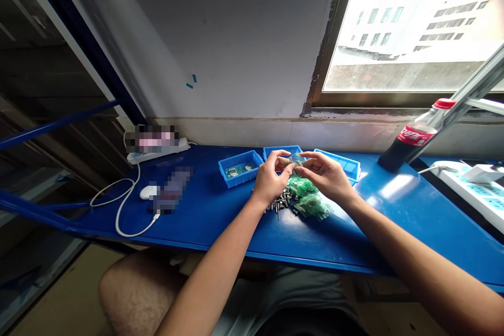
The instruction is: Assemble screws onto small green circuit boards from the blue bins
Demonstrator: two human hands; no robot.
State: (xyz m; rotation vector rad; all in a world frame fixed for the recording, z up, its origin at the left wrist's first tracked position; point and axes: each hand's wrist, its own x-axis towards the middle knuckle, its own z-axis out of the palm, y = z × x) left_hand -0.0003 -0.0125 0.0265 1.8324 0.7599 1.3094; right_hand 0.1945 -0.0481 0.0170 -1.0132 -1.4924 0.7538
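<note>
Between my two hands is a small clear plastic bag, pinched by the fingertips from both sides. My left hand is closed on its left side, thumb and fingers together. On the other side my right hand grips it between thumb and fingers. Right below my hands lies a heap of metal screws. A pile of green-tinted plastic bags touches that heap on the right. What the held bag contains is too small to tell.
Behind my hands stand a left blue bin with small bags inside, a middle blue bin and a right blue bin. A cola bottle and a power strip are at right. A white cable lies left.
</note>
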